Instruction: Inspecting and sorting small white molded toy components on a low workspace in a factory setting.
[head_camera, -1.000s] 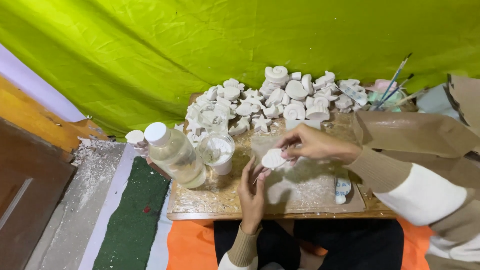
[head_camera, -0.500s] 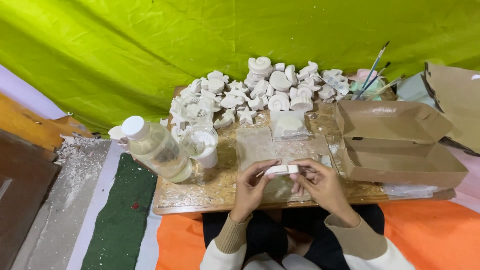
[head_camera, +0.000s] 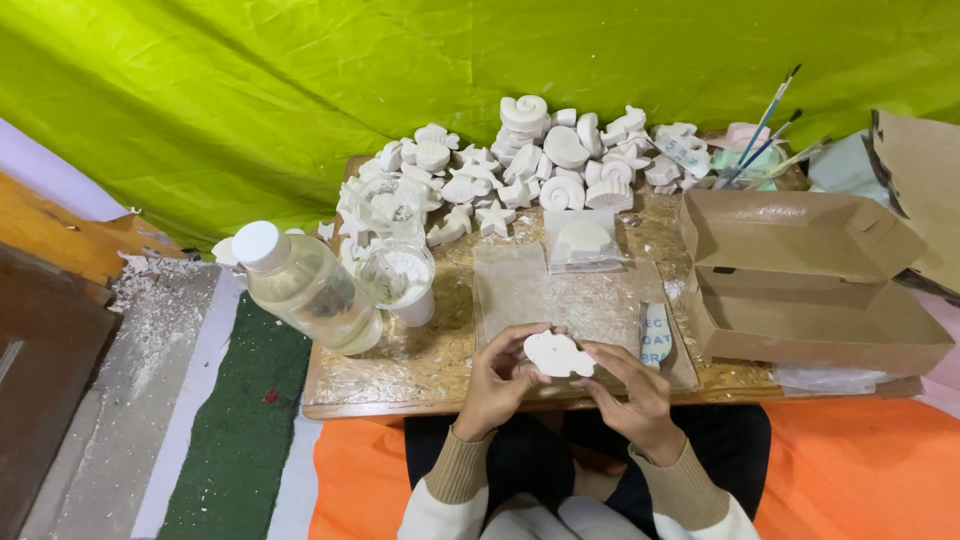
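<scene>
Counts on the low table (head_camera: 400, 385)

One bottle (head_camera: 305, 288), one cup (head_camera: 398, 280), one open cardboard box (head_camera: 815, 280), three brushes (head_camera: 765, 125), perhaps forty white plaster casts (head_camera: 520, 160).

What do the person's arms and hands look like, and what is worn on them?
Both hands are bare: the left hand and the right hand show no gloves, and no rings or watch can be made out. Each arm wears a white sleeve that ends in a ribbed tan cuff at the wrist.
</scene>
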